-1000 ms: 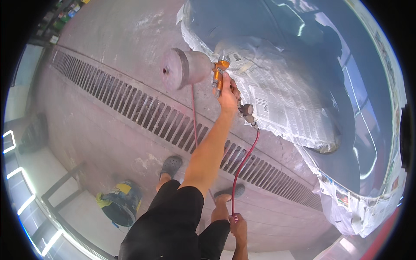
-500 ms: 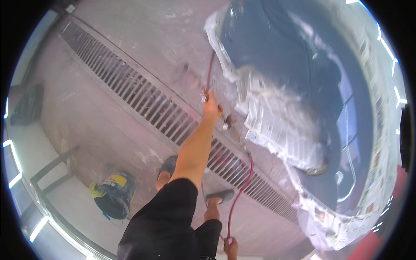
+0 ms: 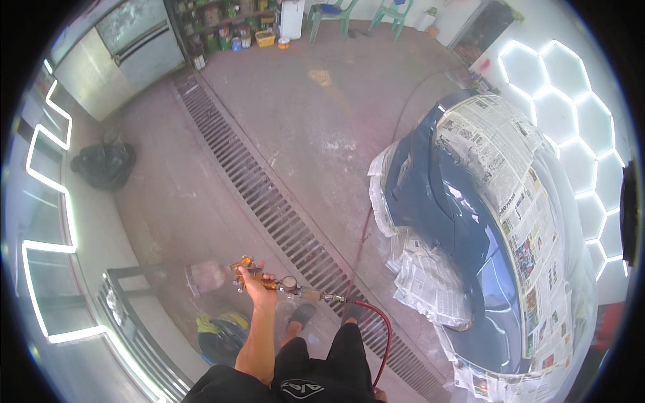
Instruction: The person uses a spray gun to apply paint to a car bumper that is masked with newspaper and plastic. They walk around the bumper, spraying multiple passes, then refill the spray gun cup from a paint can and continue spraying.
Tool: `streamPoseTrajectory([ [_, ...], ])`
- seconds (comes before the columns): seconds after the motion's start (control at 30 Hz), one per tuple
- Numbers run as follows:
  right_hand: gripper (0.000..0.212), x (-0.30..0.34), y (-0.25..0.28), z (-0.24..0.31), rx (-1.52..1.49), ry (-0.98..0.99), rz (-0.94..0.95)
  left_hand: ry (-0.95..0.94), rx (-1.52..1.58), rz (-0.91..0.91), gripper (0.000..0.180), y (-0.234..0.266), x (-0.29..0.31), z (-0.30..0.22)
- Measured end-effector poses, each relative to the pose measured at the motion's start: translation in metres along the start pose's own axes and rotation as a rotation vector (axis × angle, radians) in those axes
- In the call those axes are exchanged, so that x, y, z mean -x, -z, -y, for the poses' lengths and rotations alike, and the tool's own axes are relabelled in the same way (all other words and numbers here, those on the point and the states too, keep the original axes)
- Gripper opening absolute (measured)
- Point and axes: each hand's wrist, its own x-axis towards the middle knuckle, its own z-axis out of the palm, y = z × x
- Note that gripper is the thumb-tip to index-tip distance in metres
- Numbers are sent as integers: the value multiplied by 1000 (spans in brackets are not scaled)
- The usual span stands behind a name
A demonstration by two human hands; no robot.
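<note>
My left hand (image 3: pixel 256 285) is closed around the handle of an orange-gold spray gun (image 3: pixel 247 263), held away to the left of the car. A translucent pinkish cup (image 3: pixel 205 279) on the gun points left. From the handle, a round gauge (image 3: pixel 289 282) and metal fittings lead to a red air hose (image 3: pixel 387 332). The hose curves down to my right hand (image 3: pixel 380 395), which shows only in part at the lower edge, closed on it. On the right stands a car body (image 3: pixel 426 178) with glossy blue-grey panels, masked with newspaper (image 3: pixel 463 279) around the wheel and along its upper side.
A metal floor grate (image 3: pixel 248 181) runs diagonally past my feet. A dark bucket (image 3: pixel 222 339) with a yellow-green cloth and a metal frame (image 3: pixel 131 302) stand at left. A black bag (image 3: pixel 104 161) lies by the wall. Shelves with cans (image 3: pixel 228 23) and green chairs (image 3: pixel 329 19) are at the back.
My left hand has swung the spray gun leftward, from beside the masked wheel to near the bucket. The view has lifted, bringing the back of the room into sight.
</note>
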Motion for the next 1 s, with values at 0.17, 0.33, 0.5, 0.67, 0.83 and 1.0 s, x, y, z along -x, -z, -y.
streamPoseTrajectory([
  [0.17,55,-13,3,66,-96,-3,87,-90,-20,145,57,-102,12,-71],
  [0.33,57,-49,-6,87,-251,-105,231,-85,-164,420,54,-233,25,-47],
  [0.5,60,-58,-45,139,-531,-277,364,64,-386,709,52,-343,-24,-22],
  [0.67,63,-34,-95,215,-853,-374,420,64,-560,722,52,-417,-91,-64],
  [0.83,71,4,-100,358,-838,-489,404,0,-629,706,55,-500,-178,-117],
  [1.0,67,-9,-105,488,-880,-445,453,-128,-667,692,57,-601,-254,-124],
])
